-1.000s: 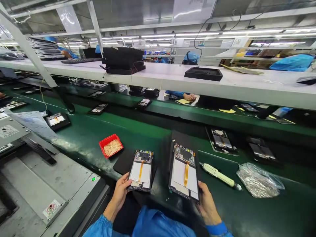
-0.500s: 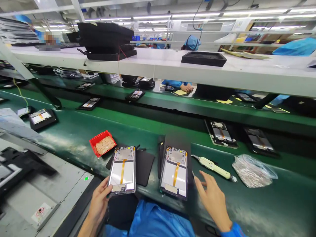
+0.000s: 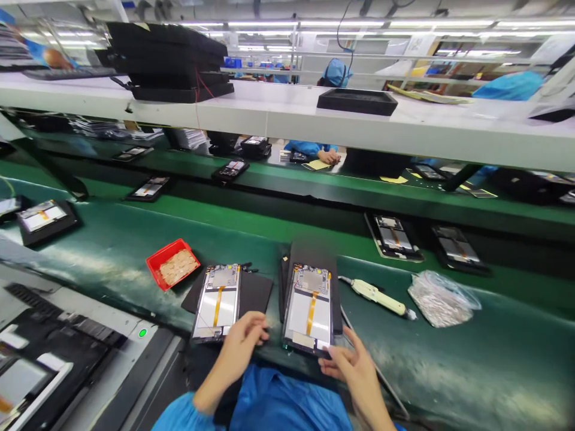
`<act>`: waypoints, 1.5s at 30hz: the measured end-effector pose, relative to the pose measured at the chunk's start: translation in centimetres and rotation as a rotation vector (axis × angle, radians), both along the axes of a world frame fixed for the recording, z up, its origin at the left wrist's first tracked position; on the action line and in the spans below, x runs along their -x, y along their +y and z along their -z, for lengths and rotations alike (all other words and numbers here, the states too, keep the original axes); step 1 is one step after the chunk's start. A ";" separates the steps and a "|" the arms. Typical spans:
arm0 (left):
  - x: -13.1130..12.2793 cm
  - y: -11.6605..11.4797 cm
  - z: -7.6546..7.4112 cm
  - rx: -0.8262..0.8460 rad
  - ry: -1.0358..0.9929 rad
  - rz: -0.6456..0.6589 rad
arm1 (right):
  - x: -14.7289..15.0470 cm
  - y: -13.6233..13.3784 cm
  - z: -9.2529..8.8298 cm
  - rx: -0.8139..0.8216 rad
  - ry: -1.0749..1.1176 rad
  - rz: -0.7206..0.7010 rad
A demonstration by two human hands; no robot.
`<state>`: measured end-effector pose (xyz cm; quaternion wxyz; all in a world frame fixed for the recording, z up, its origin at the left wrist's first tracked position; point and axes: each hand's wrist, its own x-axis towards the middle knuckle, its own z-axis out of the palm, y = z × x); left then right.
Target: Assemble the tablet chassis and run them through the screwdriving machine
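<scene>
Two opened tablets with orange flex cables lie side by side on black mats at the near edge of the green belt. My left hand (image 3: 242,344) curls its fingers at the near right corner of the left tablet (image 3: 217,302). My right hand (image 3: 348,365) touches the near edge of the right tablet (image 3: 309,308), fingers bent, index stretched toward it. I cannot make out anything held in either hand. Blue sleeves cover both my arms.
A red tray (image 3: 173,269) of small parts sits left of the tablets. A cream electric screwdriver (image 3: 375,294) and a crumpled plastic bag (image 3: 442,297) lie to the right. More opened tablets (image 3: 393,236) ride the belt. A white shelf (image 3: 314,123) carries black trays. Another person's hand (image 3: 330,157) works opposite.
My left hand set its tablet down on the mat and slid to its near right corner. My right hand moved from the belt back to the right tablet's near edge. View shifted right.
</scene>
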<state>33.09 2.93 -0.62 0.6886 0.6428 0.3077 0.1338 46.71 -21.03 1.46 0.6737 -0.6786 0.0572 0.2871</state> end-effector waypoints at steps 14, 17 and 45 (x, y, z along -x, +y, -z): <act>-7.2 -2.6 -3.1 0.402 -0.107 -0.101 | -5.4 -6.3 -4.5 -0.277 -0.085 0.216; -2.8 -0.8 -5.4 0.455 -0.169 -0.245 | -5.9 -5.6 -4.0 -0.266 -0.138 0.188; 7.0 10.5 -0.9 -0.692 0.660 -0.181 | 1.6 18.0 2.6 -0.075 0.060 -0.622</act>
